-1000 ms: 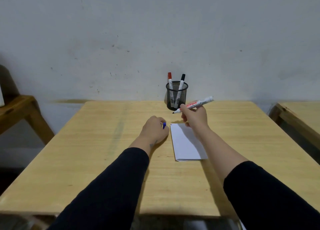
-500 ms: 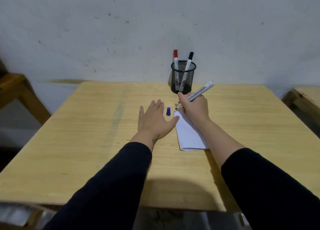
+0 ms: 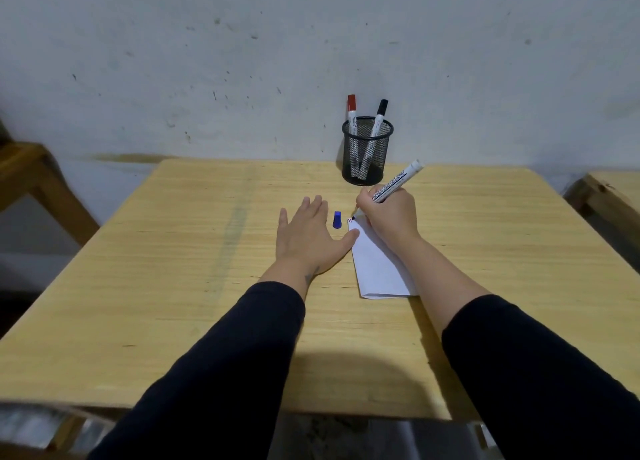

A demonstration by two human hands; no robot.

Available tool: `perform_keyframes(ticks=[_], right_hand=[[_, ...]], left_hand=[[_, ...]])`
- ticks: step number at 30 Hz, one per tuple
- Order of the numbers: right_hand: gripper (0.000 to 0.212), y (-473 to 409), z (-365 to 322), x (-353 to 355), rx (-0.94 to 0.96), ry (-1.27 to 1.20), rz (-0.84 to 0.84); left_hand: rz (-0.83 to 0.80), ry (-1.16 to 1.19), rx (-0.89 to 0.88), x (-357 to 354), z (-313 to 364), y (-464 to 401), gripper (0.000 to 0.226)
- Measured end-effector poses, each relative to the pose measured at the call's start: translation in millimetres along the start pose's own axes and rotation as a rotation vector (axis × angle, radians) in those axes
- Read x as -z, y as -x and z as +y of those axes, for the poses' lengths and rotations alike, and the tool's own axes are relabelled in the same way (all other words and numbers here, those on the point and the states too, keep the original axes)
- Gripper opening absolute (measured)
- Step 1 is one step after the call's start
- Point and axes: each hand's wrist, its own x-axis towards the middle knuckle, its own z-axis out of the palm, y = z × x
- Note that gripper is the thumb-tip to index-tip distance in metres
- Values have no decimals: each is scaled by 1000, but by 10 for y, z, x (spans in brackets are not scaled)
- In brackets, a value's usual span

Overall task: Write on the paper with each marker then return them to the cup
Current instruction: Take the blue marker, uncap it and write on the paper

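A folded white paper (image 3: pixel 377 269) lies on the wooden table (image 3: pixel 173 286). My right hand (image 3: pixel 389 215) grips an uncapped white marker (image 3: pixel 398 181), its tip touching the paper's far left corner, where small marks show. Its blue cap (image 3: pixel 337 219) stands on the table just left of the paper. My left hand (image 3: pixel 310 238) lies flat and open on the table, thumb resting on the paper's left edge. A black mesh cup (image 3: pixel 367 151) at the table's far edge holds a red-capped marker (image 3: pixel 352 109) and a black-capped marker (image 3: pixel 380 115).
A grey wall rises right behind the table. Another wooden table's corner (image 3: pixel 609 196) shows at the right, and a wooden frame (image 3: pixel 31 179) at the left.
My left hand let go of the blue cap, which now stands on the table, and spread flat beside the paper. My right hand lowered the marker tip to the paper. The head camera tilted down.
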Motion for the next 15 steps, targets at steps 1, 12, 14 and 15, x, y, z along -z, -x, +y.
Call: perform_keyframes(ticks=[1,12,14,15], right_hand=[[21,2,-4,-1,1,10,-2],[18,-29,-122,127,-119,-264,19],[16,-25,-176,162,-155,-395,-29],[15,-35,-204,180,-167,-454,-66]], left_hand=[[-1,0,0,1,1,1,87],[-5,142,23,31,1,-5,87],[36,257,-4,98,-17,-2,80],[81,278,-46,151,-25,1,72]])
